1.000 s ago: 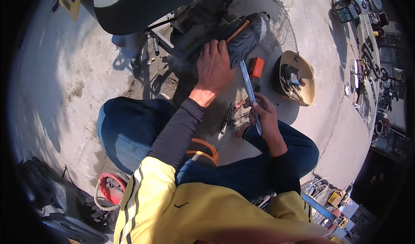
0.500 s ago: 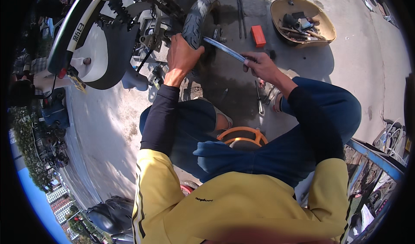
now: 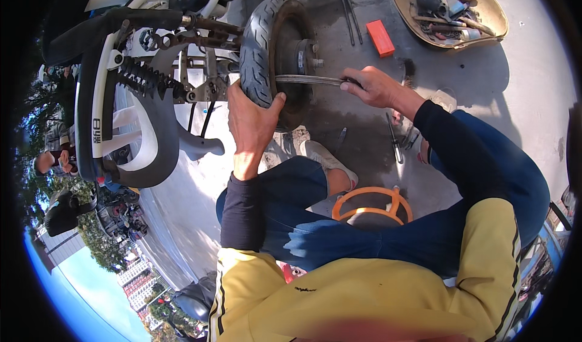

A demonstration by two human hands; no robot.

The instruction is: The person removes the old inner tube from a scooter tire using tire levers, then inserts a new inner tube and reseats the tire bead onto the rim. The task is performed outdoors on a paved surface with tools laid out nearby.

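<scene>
A small black wheel with a grooved tyre (image 3: 257,48) stands upright at the rear of a scooter with white and black bodywork. My left hand (image 3: 250,120) grips the near part of the tyre, thumb on its right side and fingers on its left. In my right hand (image 3: 377,88) is one end of a long, flat metal tyre lever (image 3: 310,79). The lever lies almost level, its far end against the tyre's right edge just above my left thumb. Whether that tip sits under the bead I cannot tell.
A beige tub (image 3: 495,40) of tools and parts stands far right. Near it lie a red box (image 3: 381,39) and long dark rods (image 3: 348,11). A slim tool (image 3: 394,139) lies by my right foot. An orange ring frame (image 3: 371,191) is between my legs. A coil-sprung shock (image 3: 145,78) is left.
The lever has swung from a downward slant to nearly level, its tip now at the tyre's edge. My left hand stays on the tyre. The view has shifted, showing more scooter.
</scene>
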